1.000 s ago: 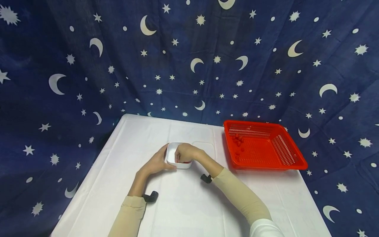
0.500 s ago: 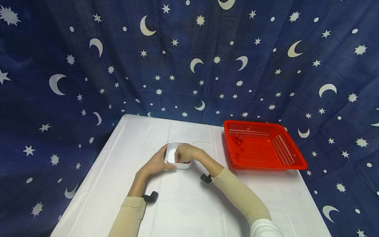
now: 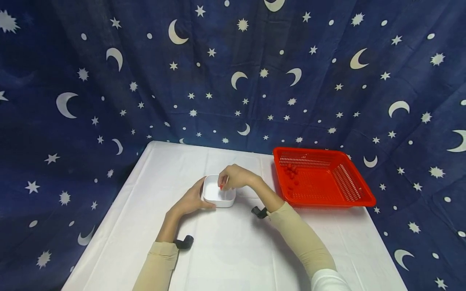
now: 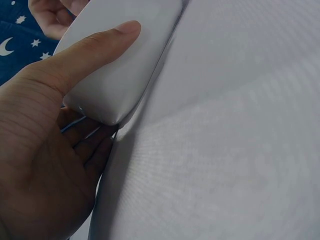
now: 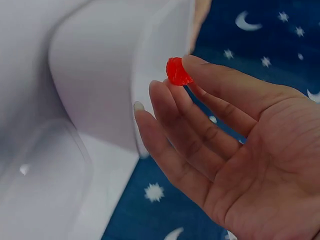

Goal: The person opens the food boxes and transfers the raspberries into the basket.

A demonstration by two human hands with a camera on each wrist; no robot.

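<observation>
A white square container (image 3: 218, 198) with rounded corners stands on the table. My left hand (image 3: 191, 201) grips its left side; in the left wrist view the thumb (image 4: 107, 45) lies along the near wall and the fingers reach round the other side. Just over the container's right rim, my right hand (image 3: 236, 178) pinches a small red raspberry (image 5: 177, 71) between thumb and fingertips. The visible part of the container's inside is white; the rest is hidden by the right hand.
A red perforated basket (image 3: 329, 202) stands at the right of the table with several small red pieces (image 3: 291, 171) at its left end. A clear flat lid (image 5: 50, 185) lies beside the container. Behind the table hangs a dark blue curtain (image 3: 218, 133).
My right hand has risen out of the container and moved slightly right, with the raspberry between its fingertips. The left hand keeps its hold. The head view has shifted slightly.
</observation>
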